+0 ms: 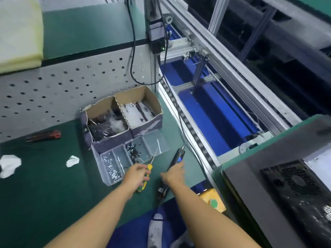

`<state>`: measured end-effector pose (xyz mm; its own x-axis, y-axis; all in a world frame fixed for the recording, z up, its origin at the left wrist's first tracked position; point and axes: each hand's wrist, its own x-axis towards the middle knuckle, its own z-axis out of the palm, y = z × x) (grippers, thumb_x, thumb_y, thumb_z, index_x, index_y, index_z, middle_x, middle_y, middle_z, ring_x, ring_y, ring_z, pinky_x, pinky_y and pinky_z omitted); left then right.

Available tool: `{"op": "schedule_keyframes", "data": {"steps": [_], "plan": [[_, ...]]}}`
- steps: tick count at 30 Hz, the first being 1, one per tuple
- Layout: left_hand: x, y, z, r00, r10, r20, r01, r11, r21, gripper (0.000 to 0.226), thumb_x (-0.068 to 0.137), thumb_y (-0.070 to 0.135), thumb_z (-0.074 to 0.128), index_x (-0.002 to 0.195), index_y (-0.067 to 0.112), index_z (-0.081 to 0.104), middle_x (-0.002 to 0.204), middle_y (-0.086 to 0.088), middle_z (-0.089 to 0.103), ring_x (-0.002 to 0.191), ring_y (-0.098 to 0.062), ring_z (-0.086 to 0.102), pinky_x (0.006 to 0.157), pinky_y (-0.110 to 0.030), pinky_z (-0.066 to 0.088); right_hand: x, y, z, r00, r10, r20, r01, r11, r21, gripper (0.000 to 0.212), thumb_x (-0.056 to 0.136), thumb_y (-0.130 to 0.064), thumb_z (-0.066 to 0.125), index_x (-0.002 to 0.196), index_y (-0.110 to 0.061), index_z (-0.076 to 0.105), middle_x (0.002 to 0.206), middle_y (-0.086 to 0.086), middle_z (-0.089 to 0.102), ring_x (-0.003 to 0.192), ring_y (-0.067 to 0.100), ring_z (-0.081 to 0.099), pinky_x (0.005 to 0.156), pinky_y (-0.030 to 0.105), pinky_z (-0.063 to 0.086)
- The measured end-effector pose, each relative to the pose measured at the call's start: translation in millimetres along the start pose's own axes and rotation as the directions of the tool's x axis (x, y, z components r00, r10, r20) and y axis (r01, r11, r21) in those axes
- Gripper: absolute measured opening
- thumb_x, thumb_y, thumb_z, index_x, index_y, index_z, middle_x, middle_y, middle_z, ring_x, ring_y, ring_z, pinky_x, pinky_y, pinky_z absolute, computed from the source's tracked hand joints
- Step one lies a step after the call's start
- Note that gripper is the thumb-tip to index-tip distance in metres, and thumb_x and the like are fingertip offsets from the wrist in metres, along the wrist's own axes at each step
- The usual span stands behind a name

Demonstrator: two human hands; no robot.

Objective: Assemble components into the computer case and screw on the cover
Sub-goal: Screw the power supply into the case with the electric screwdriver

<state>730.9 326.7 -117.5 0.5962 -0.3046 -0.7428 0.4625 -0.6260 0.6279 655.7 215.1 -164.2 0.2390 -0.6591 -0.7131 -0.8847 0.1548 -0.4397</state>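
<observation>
Computer case (286,190) sits at your far right on a raised green-topped stand, its dark grey panel and vented fan grille facing up, well apart from both of your hands.

Your right hand (172,173) reaches forward with the forearm stretched out over the edge of the green mat (44,185). It lies over the black electric screwdriver (176,157), thumb spread to the left and fingers running along the body. The tool shows ahead of and behind the palm, so the hand appears to hold it, though the frame is blurred there. The bit points away from you towards the conveyor (206,111).

Your left hand (138,173) is just beside the right, forearm angled in from the lower left, wrist straight. Its fingers are curled round the yellow-and-green handle of a manual screwdriver (149,169), gripping it. The thin shaft slants up and to the right over the near edge of the clear plastic parts tray (152,140), whose compartments hold small screws.

Touching the far side of that tray stands a two-part cardboard box (136,95) of bagged parts, backed by a perforated grey panel (53,90). Further left on the mat lie two crumpled white scraps (9,165) and a red-handled cutter (44,136). A yellow button box (213,201) with a green button sits near your right forearm.
</observation>
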Motion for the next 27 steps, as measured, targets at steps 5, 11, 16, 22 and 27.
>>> {"op": "schedule_keyframes", "data": {"steps": [5, 11, 16, 22, 27], "plan": [[2, 3, 3, 0.997, 0.044, 0.068, -0.045, 0.999, 0.004, 0.024, 0.102, 0.009, 0.04, 0.116, 0.013, 0.058, 0.108, -0.004, 0.07, 0.093, -0.024, 0.068, 0.076, -0.034, 0.052, -2, 20, -43, 0.957, -0.071, 0.282, -0.066, 0.891, 0.45, 0.046, 0.086, 0.001, 0.071, 0.127, 0.004, 0.053, 0.1, 0.021, 0.064, 0.08, 0.031, 0.064, 0.075, 0.045, 0.059], [-3, 30, 41, 0.98, 0.114, 0.161, -0.096, 0.989, -0.112, 0.022, 0.101, 0.011, 0.044, 0.112, 0.015, 0.063, 0.105, -0.004, 0.074, 0.091, -0.025, 0.071, 0.072, -0.034, 0.052, -36, 48, -97, 0.912, -0.297, 0.282, 0.043, 0.755, 0.655, 0.036, 0.091, -0.001, 0.071, 0.12, -0.017, 0.054, 0.089, 0.009, 0.065, 0.066, 0.019, 0.064, 0.061, 0.032, 0.055], [-36, 74, 105, 0.917, 0.239, 0.321, -0.175, 0.961, -0.216, 0.023, 0.1, 0.007, 0.042, 0.11, 0.008, 0.063, 0.102, -0.012, 0.071, 0.089, -0.03, 0.067, 0.07, -0.034, 0.047, -75, 68, -152, 0.901, -0.432, 0.045, 0.221, 0.545, 0.809, 0.06, 0.079, -0.009, 0.078, 0.131, -0.018, 0.048, 0.113, 0.01, 0.063, 0.079, 0.02, 0.064, 0.077, 0.039, 0.056], [-80, 112, 191, 0.782, 0.347, 0.518, -0.221, 0.931, -0.291, 0.02, 0.095, 0.015, 0.045, 0.1, 0.011, 0.064, 0.07, -0.004, 0.064, 0.052, -0.014, 0.058, 0.042, -0.018, 0.042, -129, 108, -229, 0.865, -0.424, -0.268, 0.435, 0.366, 0.823, 0.049, 0.078, -0.01, 0.079, 0.116, -0.013, 0.048, 0.097, -0.001, 0.07, 0.074, 0.014, 0.065, 0.065, 0.028, 0.055], [-127, 117, 266, 0.669, 0.373, 0.643, -0.299, 0.927, -0.227, 0.02, 0.096, 0.02, 0.046, 0.092, 0.018, 0.066, 0.056, 0.006, 0.059, 0.039, -0.006, 0.048, 0.039, -0.013, 0.025, -171, 170, -288, 0.826, -0.308, -0.473, 0.557, 0.31, 0.77, 0.047, 0.082, -0.003, 0.074, 0.121, -0.011, 0.048, 0.095, -0.001, 0.068, 0.07, 0.014, 0.062, 0.061, 0.029, 0.056]]}}
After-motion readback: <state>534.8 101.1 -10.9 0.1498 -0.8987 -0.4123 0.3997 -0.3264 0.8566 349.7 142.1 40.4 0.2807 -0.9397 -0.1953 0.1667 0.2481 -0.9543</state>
